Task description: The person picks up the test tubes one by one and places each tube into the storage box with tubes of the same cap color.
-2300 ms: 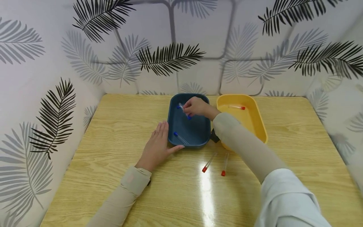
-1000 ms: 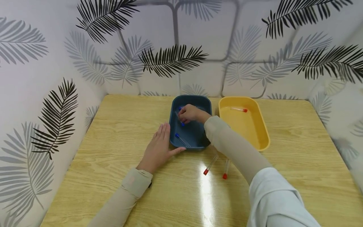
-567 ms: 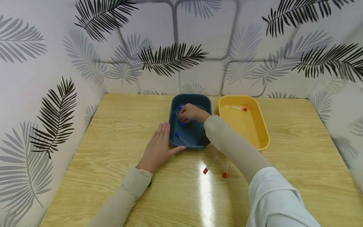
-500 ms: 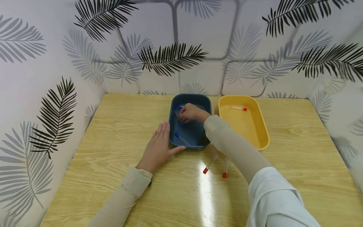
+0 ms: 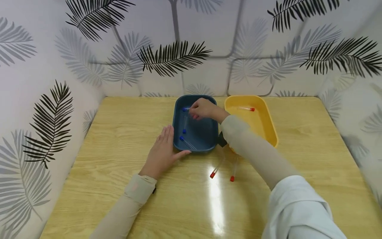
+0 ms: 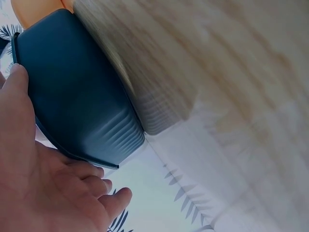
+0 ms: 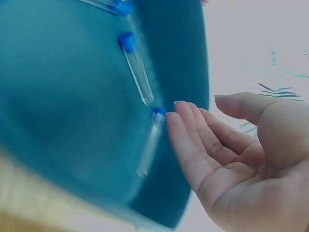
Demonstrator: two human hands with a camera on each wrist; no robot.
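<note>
My left hand (image 5: 160,152) touches the left side of the dark blue tray (image 5: 199,148), its fingers straight and its thumb along the front rim. In the left wrist view the fingers (image 6: 18,79) meet the tray's outer wall (image 6: 77,87). Over the tray's far part hovers my right hand (image 5: 206,109), holding nothing. From the right wrist, its fingers (image 7: 181,137) are loosely bent with the thumb apart. Inside lie three blue-capped test tubes: a middle tube (image 5: 185,124), a front tube (image 5: 187,142) and a back tube (image 5: 185,109), partly hidden by the hand.
Right of the blue tray stands a yellow tray (image 5: 270,127) with a red-capped tube (image 5: 247,108) in it. Two more, a left red-capped tube (image 5: 214,171) and a right red-capped tube (image 5: 233,174), lie on the wooden table (image 5: 125,126). A patterned backdrop (image 5: 167,23) rises behind.
My right hand has let go of a blue-capped test tube, now lying in the blue tray, and has moved up and back from it. My left hand keeps its place on the tray.
</note>
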